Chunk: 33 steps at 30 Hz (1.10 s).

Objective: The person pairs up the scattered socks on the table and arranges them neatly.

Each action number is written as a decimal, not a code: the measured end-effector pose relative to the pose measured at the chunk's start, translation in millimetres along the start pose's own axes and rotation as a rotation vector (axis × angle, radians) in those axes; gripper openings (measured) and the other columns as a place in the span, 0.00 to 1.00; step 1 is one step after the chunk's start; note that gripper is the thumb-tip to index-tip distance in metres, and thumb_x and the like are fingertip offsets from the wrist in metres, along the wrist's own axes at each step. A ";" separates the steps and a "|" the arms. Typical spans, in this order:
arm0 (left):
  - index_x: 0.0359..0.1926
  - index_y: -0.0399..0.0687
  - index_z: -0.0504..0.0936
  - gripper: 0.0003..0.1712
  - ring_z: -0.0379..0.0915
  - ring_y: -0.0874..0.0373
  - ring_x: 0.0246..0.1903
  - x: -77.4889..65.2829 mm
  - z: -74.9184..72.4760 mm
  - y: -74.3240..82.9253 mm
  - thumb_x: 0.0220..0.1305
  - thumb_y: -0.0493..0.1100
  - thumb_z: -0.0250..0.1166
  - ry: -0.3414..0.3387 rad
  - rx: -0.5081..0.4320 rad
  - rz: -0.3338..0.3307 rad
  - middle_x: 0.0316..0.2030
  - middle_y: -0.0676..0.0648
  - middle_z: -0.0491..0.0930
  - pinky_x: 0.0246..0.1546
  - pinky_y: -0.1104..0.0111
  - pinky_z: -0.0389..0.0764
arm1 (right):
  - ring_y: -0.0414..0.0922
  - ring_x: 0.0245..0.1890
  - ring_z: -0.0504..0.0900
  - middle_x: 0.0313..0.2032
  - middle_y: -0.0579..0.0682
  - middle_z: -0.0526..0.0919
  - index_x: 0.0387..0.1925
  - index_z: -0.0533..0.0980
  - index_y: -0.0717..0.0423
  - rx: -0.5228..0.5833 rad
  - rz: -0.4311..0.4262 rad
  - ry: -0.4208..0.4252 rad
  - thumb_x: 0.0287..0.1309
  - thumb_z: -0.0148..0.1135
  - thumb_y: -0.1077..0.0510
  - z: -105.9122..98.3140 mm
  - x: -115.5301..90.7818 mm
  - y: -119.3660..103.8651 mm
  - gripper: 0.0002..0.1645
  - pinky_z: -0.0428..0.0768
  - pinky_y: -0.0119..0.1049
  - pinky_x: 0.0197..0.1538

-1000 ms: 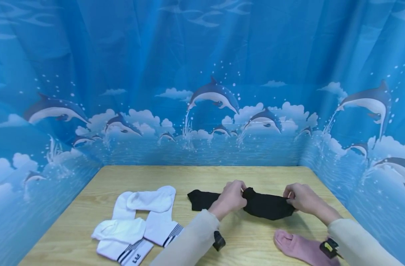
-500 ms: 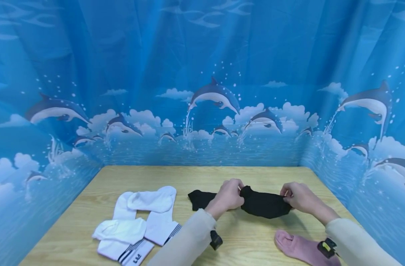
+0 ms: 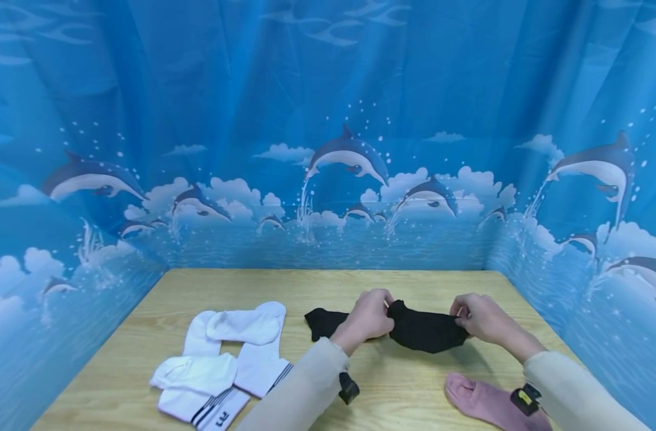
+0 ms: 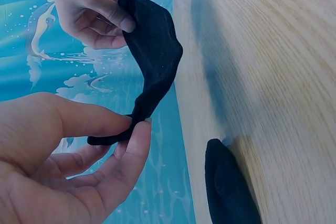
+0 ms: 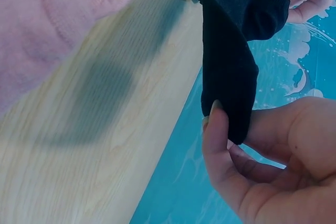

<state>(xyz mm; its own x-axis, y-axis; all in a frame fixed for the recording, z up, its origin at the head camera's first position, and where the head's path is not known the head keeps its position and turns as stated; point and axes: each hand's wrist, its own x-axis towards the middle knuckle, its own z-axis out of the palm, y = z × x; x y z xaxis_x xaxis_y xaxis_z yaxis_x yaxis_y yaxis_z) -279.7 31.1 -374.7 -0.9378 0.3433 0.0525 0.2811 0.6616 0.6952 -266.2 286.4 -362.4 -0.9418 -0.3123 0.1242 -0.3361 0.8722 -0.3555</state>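
Observation:
A black sock (image 3: 427, 330) is stretched sideways between both hands, held above the table. My left hand (image 3: 368, 317) pinches its left end between thumb and fingers; the left wrist view shows this sock (image 4: 155, 45) bending between the two grips. At the opposite end my right hand (image 3: 484, 317) pinches the fabric, with fingertips (image 5: 216, 121) against the sock in the right wrist view. Another black sock (image 3: 324, 324) lies on the table behind the left hand, which hides part of it. Below the right hand rests a pink sock (image 3: 481, 402), partly covered by the right sleeve.
Several white socks (image 3: 242, 326), some with black stripes, lie at the left on the wooden table (image 3: 220, 290). A blue dolphin-print curtain (image 3: 328, 233) stands around the table's back and sides. The left sleeve (image 3: 301, 389) crosses the table's front.
Both hands have shifted slightly left, carrying the held black sock with them. The other socks have stayed where they lie.

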 end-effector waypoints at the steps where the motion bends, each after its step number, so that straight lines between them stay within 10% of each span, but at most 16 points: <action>1: 0.49 0.43 0.83 0.17 0.64 0.56 0.26 -0.2 -0.5 -0.3 0.59 0.26 0.66 0.001 -0.002 0.001 0.27 0.48 0.75 0.27 0.67 0.65 | 0.40 0.24 0.76 0.24 0.47 0.81 0.33 0.81 0.61 -0.003 -0.002 0.002 0.57 0.67 0.71 0.0 0.6 -0.1 0.05 0.77 0.35 0.30; 33: 0.47 0.43 0.84 0.16 0.67 0.54 0.28 -5.1 -10.8 -5.3 0.58 0.26 0.65 0.012 -0.031 -0.011 0.31 0.45 0.79 0.28 0.67 0.66 | 0.40 0.26 0.76 0.25 0.47 0.81 0.33 0.81 0.62 0.012 -0.034 0.013 0.57 0.68 0.69 7.0 12.6 -17.3 0.03 0.77 0.34 0.29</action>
<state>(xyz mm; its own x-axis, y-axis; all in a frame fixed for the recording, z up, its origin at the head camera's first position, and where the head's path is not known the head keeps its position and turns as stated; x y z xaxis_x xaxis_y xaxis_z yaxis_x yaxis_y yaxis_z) -278.6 18.6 -370.9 -0.9432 0.3279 0.0535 0.2646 0.6440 0.7178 -272.2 264.8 -361.3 -0.9298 -0.3369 0.1481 -0.3680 0.8566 -0.3618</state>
